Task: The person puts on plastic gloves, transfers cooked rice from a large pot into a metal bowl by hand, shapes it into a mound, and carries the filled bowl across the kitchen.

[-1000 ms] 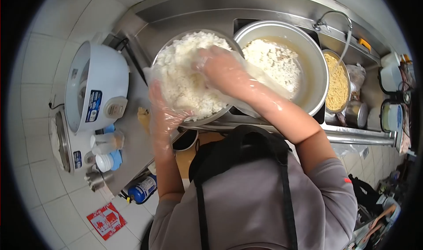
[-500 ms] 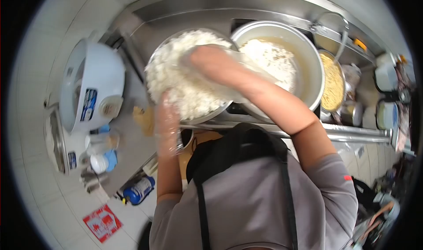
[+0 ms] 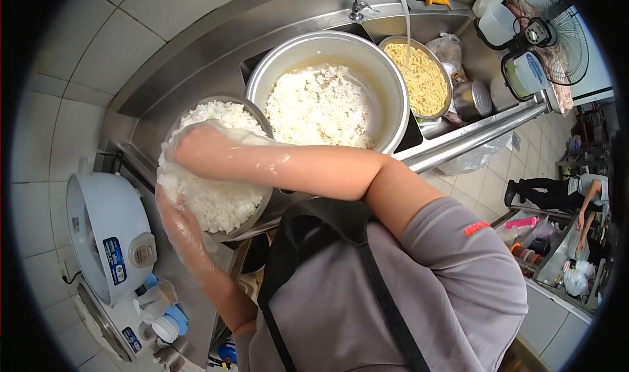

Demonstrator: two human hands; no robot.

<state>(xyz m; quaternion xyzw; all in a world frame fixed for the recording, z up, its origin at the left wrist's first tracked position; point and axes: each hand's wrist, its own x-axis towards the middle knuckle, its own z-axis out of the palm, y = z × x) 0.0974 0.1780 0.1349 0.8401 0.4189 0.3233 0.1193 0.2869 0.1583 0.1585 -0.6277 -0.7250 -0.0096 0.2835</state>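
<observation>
White cooked rice [image 3: 223,205] fills a wide metal bowl [image 3: 257,209] in front of me. My right hand [image 3: 198,150], in a clear plastic glove, reaches across to the bowl's left side and presses into the rice, its fingers hidden. Close below it, my left hand [image 3: 171,208], also in a clear glove, touches the rice at the left rim; its fingertips are out of sight. Beside the bowl stands a large pot [image 3: 259,57] with more rice [image 3: 321,103] spread over its bottom.
Water runs from a tap [image 3: 360,8] into a bowl of yellow noodles [image 3: 419,77] in the sink. A rice cooker [image 3: 108,221] stands at left, near cups [image 3: 167,326]. A fan [image 3: 550,31] is at upper right. Another person [image 3: 576,192] works farther off at right.
The view has swung to the right. My right hand has moved to the left side of the rice, close to my left hand.
</observation>
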